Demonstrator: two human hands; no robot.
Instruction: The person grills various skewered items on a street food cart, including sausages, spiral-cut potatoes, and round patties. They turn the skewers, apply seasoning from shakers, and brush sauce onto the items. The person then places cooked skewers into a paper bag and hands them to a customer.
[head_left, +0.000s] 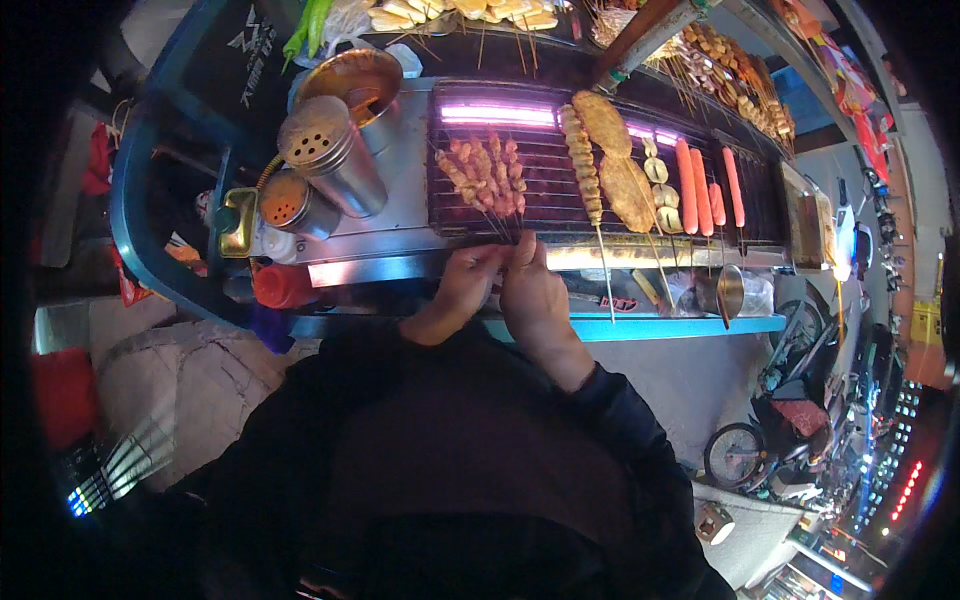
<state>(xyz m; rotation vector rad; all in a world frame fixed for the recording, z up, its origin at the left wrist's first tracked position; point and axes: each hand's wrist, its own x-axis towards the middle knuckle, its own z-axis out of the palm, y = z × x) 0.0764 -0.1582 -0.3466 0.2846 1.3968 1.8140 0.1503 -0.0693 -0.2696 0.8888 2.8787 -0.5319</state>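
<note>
Both my hands meet at the front edge of a grill (547, 187) with glowing tubes, closed around the lower ends of several thin skewers. Pieces of meat on these skewers (487, 172) fan out over the left part of the wire rack. My left hand (455, 289) is on the left, and my right hand (534, 300) touches it with the thumb on top. Further right on the rack lie a spiral-cut skewer (582, 165), flat browned pieces on a stick (626, 191), a skewer of pale round pieces (660, 187) and several sausages (697, 187).
Two metal shakers with holed lids (330, 157) (289, 206) and a metal pot (352, 82) stand left of the grill. A red-lidded container (281, 286) is by the front edge. Below the rack a blue rail (675, 327) runs along the cart. A metal post (649, 41) slants over the grill's back.
</note>
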